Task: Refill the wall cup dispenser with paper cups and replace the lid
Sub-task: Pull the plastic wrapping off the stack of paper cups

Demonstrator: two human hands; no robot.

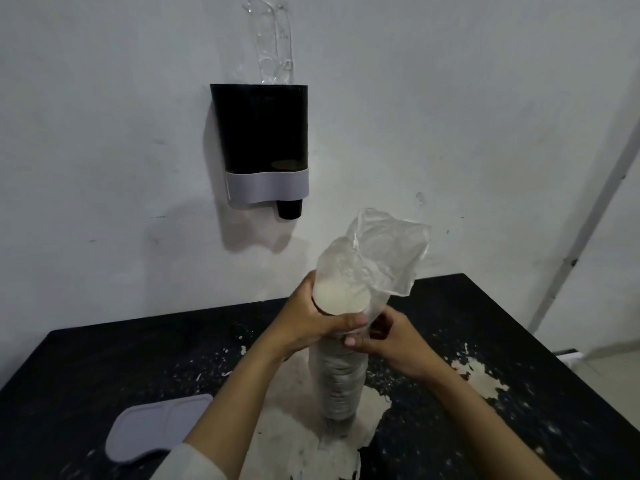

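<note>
A tall stack of paper cups (341, 382) stands upright on the black table, wrapped in a clear plastic sleeve (384, 251) whose open top flops to the right. My left hand (311, 320) grips the top of the stack. My right hand (384, 337) pinches the plastic sleeve just below the stack's rim. The black cup dispenser (259, 133) with a grey lower band hangs on the wall above, lidless, with one dark cup (289, 209) poking out below. A second clear plastic sleeve (273, 46) sticks up from its open top. Its grey lid (156, 427) lies flat on the table at the left.
The black table (104, 368) has worn pale patches and flecks, and its far edge meets the white wall. At the right, a pale frame edge (588, 230) runs diagonally down the wall beyond the table's corner.
</note>
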